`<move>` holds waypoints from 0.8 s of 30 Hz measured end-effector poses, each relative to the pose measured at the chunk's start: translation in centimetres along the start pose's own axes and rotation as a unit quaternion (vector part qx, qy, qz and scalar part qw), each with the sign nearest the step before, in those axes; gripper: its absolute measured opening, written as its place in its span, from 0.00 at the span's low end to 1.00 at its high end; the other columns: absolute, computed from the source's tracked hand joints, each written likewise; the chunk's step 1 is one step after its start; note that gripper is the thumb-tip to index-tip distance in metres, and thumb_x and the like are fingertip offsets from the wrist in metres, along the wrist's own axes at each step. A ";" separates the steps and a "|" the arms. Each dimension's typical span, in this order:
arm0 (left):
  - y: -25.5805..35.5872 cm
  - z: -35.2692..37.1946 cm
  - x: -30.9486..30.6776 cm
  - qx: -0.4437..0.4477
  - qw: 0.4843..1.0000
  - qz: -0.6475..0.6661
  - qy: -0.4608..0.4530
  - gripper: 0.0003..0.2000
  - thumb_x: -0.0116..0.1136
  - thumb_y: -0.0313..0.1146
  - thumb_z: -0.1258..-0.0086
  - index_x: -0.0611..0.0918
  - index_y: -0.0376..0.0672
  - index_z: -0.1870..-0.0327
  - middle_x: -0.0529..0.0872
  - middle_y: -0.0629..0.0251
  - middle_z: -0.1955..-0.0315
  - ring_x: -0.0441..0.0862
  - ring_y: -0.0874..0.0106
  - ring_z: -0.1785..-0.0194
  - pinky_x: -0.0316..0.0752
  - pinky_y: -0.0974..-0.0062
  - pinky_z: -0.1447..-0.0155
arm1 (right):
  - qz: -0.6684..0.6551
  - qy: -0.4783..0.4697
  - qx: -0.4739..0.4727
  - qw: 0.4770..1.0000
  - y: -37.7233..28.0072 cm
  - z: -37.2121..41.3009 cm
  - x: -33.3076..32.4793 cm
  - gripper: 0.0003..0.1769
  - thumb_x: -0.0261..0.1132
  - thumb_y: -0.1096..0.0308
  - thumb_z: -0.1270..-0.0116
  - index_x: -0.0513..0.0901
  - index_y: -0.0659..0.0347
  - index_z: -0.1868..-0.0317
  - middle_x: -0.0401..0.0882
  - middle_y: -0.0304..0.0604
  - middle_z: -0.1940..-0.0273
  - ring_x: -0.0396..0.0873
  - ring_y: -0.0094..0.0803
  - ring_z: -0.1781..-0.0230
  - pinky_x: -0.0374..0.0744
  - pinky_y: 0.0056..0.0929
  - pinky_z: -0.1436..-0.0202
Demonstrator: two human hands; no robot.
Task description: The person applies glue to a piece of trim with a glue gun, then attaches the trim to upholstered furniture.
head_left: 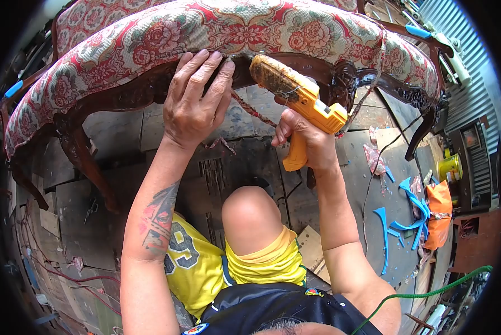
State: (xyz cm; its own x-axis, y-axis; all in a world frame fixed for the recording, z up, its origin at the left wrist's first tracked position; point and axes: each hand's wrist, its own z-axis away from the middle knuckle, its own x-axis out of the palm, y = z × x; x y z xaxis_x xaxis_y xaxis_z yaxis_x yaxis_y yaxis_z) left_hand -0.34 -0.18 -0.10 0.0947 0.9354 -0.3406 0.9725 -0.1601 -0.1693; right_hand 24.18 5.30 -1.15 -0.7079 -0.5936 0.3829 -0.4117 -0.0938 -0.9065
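Observation:
A long seat in floral red-and-cream fabric (245, 30) with a dark carved wooden frame (116, 101) stretches across the top of the view. My left hand (199, 92) rests its outstretched fingers against the fabric's lower edge, where it meets the wood; the thumb is hidden. Wrapped round the handle of a yellow glue gun (303, 92), my right hand (312, 137) keeps its brown-smeared front end at the same edge, just right of my left hand. A thin braided trim (253, 113) hangs below the frame between my hands.
Blue strips (412, 209) and an orange bag (439, 215) lie on the worn board floor at the right. Beyond them stands a yellow can (450, 167). A green cord (440, 290) crosses the lower right, and a dark cable (373, 173) runs down the floor. Scissors (91, 211) lie at the left.

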 end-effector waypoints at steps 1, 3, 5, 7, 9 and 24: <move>0.0 0.0 0.0 0.000 1.000 -0.001 0.001 0.19 0.73 0.25 0.31 0.92 0.47 0.38 0.88 0.63 0.37 0.84 0.60 0.31 0.79 0.53 0.22 | -0.002 0.002 0.004 1.000 -0.1 0.0 0.0 0.09 0.74 0.71 0.22 0.86 0.66 0.49 0.84 0.38 0.68 0.84 0.26 0.70 0.91 0.33 0.64; 0.0 0.0 0.1 0.001 1.000 -0.001 0.004 0.19 0.74 0.25 0.31 0.92 0.47 0.38 0.88 0.63 0.37 0.84 0.60 0.31 0.79 0.53 0.22 | -0.004 0.003 0.003 1.000 0.0 0.0 0.0 0.09 0.74 0.71 0.22 0.86 0.66 0.49 0.84 0.37 0.69 0.84 0.26 0.70 0.91 0.33 0.64; 0.0 0.0 0.1 0.001 1.000 -0.002 0.005 0.19 0.74 0.25 0.31 0.92 0.47 0.39 0.88 0.63 0.37 0.84 0.60 0.31 0.79 0.53 0.22 | -0.007 0.004 0.003 1.000 0.0 0.0 0.0 0.09 0.74 0.71 0.22 0.86 0.66 0.49 0.84 0.37 0.69 0.84 0.26 0.70 0.91 0.33 0.64; 0.0 0.0 0.1 0.001 1.000 -0.001 0.005 0.19 0.74 0.25 0.31 0.92 0.47 0.39 0.89 0.63 0.37 0.84 0.60 0.31 0.79 0.53 0.22 | -0.003 0.002 0.001 1.000 0.1 0.0 -0.1 0.09 0.74 0.71 0.22 0.85 0.66 0.49 0.83 0.37 0.69 0.84 0.26 0.70 0.90 0.33 0.64; -0.1 0.0 0.2 0.001 1.000 -0.001 0.006 0.19 0.74 0.25 0.31 0.92 0.47 0.39 0.89 0.63 0.37 0.84 0.60 0.31 0.79 0.53 0.22 | -0.005 0.003 0.000 1.000 0.1 0.0 -0.2 0.09 0.74 0.71 0.22 0.85 0.66 0.49 0.83 0.37 0.69 0.84 0.26 0.71 0.90 0.33 0.64; -0.1 0.0 0.2 0.004 1.000 -0.008 0.010 0.18 0.74 0.26 0.31 0.93 0.48 0.40 0.89 0.63 0.38 0.85 0.60 0.31 0.79 0.54 0.21 | 0.019 0.003 0.008 1.000 -0.1 0.3 -0.6 0.15 0.70 0.68 0.19 0.82 0.69 0.42 0.79 0.38 0.70 0.82 0.28 0.71 0.88 0.36 0.62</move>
State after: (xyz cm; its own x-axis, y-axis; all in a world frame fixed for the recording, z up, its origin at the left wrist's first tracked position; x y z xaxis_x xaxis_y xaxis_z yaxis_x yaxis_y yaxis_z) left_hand -0.41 0.00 -0.18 0.0838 0.9440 -0.3191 0.9723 -0.1476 -0.1812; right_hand 24.78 5.44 -1.30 -0.7259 -0.5929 0.3486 -0.3744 -0.0845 -0.9234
